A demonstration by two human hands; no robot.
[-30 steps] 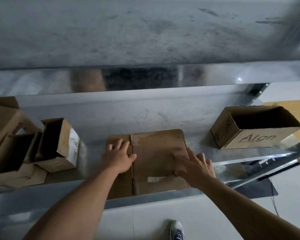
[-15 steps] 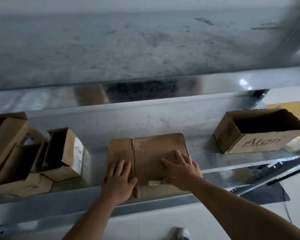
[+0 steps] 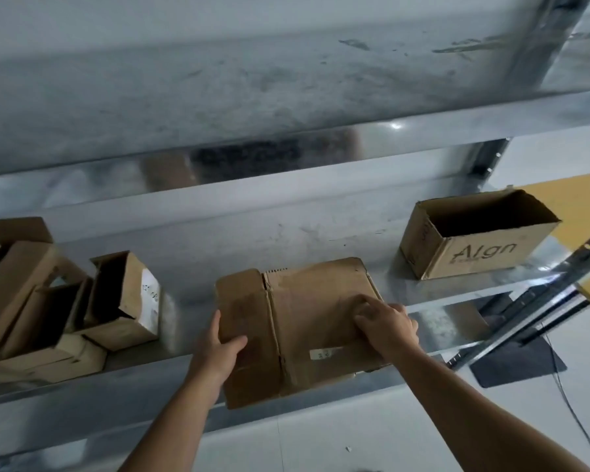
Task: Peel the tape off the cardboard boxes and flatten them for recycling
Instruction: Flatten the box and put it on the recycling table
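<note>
On the metal shelf (image 3: 218, 240), the far left is crowded with a pile of open boxes (image 3: 24, 301), still standing and so probably still to be flattened. Just right of it, a small box with a white label (image 3: 130, 294) stands on end with its mouth open. The left hand (image 3: 218, 352) grips the left edge of the flattened box (image 3: 307, 318), thumb on top and fingers wrapped under, apparently to steady or lift it. This box lies at the shelf's middle, its near edge hanging over the front lip, with a white sticker strip (image 3: 324, 353) on its near part. The right hand (image 3: 385, 325) sits on the box's right side with fingers bent down; I cannot tell whether they pinch tape, the edge, or only press. Farther right, well apart, the open Algn box (image 3: 474, 247) awaits. A slanted metal rail (image 3: 532, 311) and a yellow board (image 3: 576, 195) crowd the right end, and the upper shelf limits lifting room.
</note>
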